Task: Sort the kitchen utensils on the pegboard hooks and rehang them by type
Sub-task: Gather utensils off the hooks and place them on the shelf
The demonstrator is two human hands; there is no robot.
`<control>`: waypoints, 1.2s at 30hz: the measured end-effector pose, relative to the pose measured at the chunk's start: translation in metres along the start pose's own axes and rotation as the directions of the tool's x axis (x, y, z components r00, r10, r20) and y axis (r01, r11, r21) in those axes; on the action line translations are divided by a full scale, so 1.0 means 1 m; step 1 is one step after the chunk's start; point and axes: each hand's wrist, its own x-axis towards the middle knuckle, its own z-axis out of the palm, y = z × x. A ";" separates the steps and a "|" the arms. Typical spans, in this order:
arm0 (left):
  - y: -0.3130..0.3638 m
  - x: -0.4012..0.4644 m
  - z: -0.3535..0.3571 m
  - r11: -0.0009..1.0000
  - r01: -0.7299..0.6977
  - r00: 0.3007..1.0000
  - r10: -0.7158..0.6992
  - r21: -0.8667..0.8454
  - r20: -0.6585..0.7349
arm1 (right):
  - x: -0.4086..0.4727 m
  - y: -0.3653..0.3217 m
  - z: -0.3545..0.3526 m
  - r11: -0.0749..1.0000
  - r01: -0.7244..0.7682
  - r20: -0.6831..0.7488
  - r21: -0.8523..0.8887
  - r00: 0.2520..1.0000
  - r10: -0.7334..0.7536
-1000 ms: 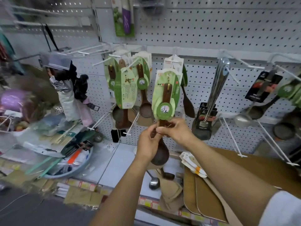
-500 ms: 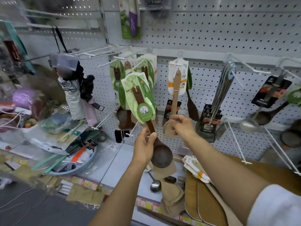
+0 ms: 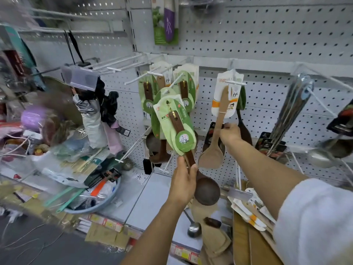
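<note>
left hand [image 3: 183, 181], low in the centre of the frame, has its fingers wrapped round the handle of a dark wooden ladle [image 3: 193, 165] with the bowl hanging down just right of the wrist and the green card sleeve [image 3: 176, 125] on its upper handle tilting up and left, so the ladle is off the hooks and sits in front of the board. right hand [image 3: 230, 133], a bit higher and to the right, pinches the handle of a pale wooden rice spoon [image 3: 215, 146] about halfway along; that spoon's top end is up at a white peg hook [image 3: 236, 83] in the upper middle, together with its white and orange card [image 3: 216, 104], and its flat bowl hangs below the hand. Left of the held ladle, more green-carded dark ladles [image 3: 148, 94] hang on hooks on the white pegboard [image 3: 267, 35]. Over on the right edge a bunch of steel utensils [image 3: 294, 104] hangs off another hook with black cards at the bottom. Bottom centre on the shelf [image 3: 152, 197] there's a small steel ladle [image 3: 193, 229] lying flat, and wooden boards [image 3: 246, 243] stacked at lower right. Lower left is a blue basin [image 3: 99, 204] full of mixed stuff, pretty blurred so can't say what's all in there
</note>
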 end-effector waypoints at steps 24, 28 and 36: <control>-0.013 0.015 0.009 0.998 0.041 0.997 -0.043 0.043 0.064 | 0.009 0.006 -0.013 0.973 0.222 0.165 -0.063 0.964 -0.210; -0.012 0.010 0.014 0.998 0.066 0.997 -0.066 -0.004 0.050 | -0.005 0.013 -0.023 0.942 0.303 0.155 -0.145 0.947 -0.280; -0.002 -0.013 0.025 0.996 0.063 0.998 -0.062 -0.066 0.027 | -0.054 0.036 -0.032 0.878 0.434 0.157 -0.203 0.899 -0.408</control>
